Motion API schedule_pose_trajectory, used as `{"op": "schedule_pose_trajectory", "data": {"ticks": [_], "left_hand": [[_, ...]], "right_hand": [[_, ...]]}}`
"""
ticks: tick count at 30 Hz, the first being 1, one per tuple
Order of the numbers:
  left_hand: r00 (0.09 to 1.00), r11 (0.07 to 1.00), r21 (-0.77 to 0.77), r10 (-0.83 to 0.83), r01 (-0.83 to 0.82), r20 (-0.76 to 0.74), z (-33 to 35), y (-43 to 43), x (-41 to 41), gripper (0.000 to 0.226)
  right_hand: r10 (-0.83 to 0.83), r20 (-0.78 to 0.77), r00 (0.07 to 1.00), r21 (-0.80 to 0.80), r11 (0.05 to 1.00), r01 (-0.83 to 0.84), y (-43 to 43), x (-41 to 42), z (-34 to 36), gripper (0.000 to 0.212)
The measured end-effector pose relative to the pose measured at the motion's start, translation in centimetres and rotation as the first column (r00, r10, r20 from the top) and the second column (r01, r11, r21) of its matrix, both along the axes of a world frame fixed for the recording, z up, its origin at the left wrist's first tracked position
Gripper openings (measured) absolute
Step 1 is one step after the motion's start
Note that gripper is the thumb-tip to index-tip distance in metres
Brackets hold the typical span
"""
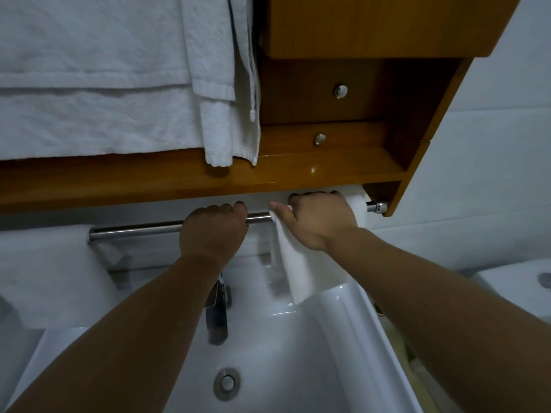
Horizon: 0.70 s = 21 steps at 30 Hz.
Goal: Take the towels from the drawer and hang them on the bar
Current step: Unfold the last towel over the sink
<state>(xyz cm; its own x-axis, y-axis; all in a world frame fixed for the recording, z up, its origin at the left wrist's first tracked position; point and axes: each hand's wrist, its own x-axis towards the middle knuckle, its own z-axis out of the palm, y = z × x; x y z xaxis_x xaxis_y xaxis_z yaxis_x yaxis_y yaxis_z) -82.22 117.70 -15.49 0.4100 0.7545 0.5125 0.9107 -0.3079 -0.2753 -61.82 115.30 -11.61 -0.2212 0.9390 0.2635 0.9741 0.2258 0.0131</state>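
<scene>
Nearest, at 6 o'clock: white sink (343, 323) with drain (227, 383); tap (217, 317) just above the drain, partly hidden by the left forearm

At centre: left hand (213, 228) gripping steel bar (134, 229) from the front, fingers pressed together and curled over its top; thumb not visible

Just beside it, toward 3 o'clock: right hand (319, 219) holding white towel (301, 272) on the bar, fingers together and curled over the towel's top fold, thumb set apart on its left edge

Towel draped over the bar's right end, hanging down toward 5 o'clock, lower corner at the sink rim; touching or not, cannot tell

Beyond: wooden shelf (119, 183) directly over the bar; two metal knobs (340, 90) on wood fronts at 1 o'clock; hung towels (89, 84), white, at 10 to 12 o'clock, lower edges down at the shelf
</scene>
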Motion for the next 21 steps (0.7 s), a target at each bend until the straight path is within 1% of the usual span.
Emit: {"op": "schedule_pose_trajectory", "data": {"ticks": [1,2,3,5,7,10,13,18,19,21], "left_hand": [[1.000,1.000,0.002,0.001,-0.001,0.000,0.0,0.0,0.0,0.012],[1.000,1.000,0.005,0.000,0.000,0.000,-0.1,0.1,0.0,0.012],[1.000,1.000,0.009,-0.004,0.004,0.000,-0.1,0.1,-0.1,0.013],[1.000,1.000,0.017,-0.022,0.022,0.002,-0.1,0.0,-0.1,0.014],[1.000,1.000,0.012,-0.026,0.026,0.002,0.0,-0.1,-0.1,0.015],[1.000,1.000,0.002,-0.024,0.024,-0.001,0.1,-0.2,-0.1,0.013],[1.000,1.000,0.009,-0.012,0.012,-0.017,0.2,-0.2,0.0,0.015],[0.999,1.000,-0.008,-0.003,0.003,-0.042,0.2,-0.4,0.0,0.017],[0.999,1.000,-0.015,0.003,-0.004,-0.043,0.3,-0.4,0.1,0.018],[0.999,0.999,-0.029,0.020,-0.022,-0.048,0.3,-0.4,0.1,0.019]], "right_hand": [[0.011,-0.036,0.999,-0.015,1.000,-0.012,0.1,0.0,0.1,0.061],[0.008,-0.059,0.998,0.005,1.000,-0.008,0.0,0.1,0.1,0.060],[-0.006,-0.063,0.998,0.080,0.997,0.011,-0.3,0.3,0.0,0.061],[-0.074,-0.005,0.997,0.243,0.967,0.073,-1.1,0.9,-0.4,0.066],[-0.122,0.047,0.991,0.279,0.955,0.104,-1.7,2.0,-0.8,0.067],[-0.144,0.070,0.987,0.246,0.961,0.123,-1.8,3.7,-1.3,0.069],[-0.102,0.066,0.993,0.196,0.977,0.088,-1.0,4.4,-0.8,0.071],[-0.035,-0.039,0.999,-0.010,0.999,0.034,0.7,5.1,0.8,0.073],[-0.037,-0.050,0.998,-0.028,0.999,0.035,0.8,5.2,0.9,0.073],[-0.038,-0.063,0.997,-0.009,0.999,0.037,0.6,5.3,0.8,0.073]]}}
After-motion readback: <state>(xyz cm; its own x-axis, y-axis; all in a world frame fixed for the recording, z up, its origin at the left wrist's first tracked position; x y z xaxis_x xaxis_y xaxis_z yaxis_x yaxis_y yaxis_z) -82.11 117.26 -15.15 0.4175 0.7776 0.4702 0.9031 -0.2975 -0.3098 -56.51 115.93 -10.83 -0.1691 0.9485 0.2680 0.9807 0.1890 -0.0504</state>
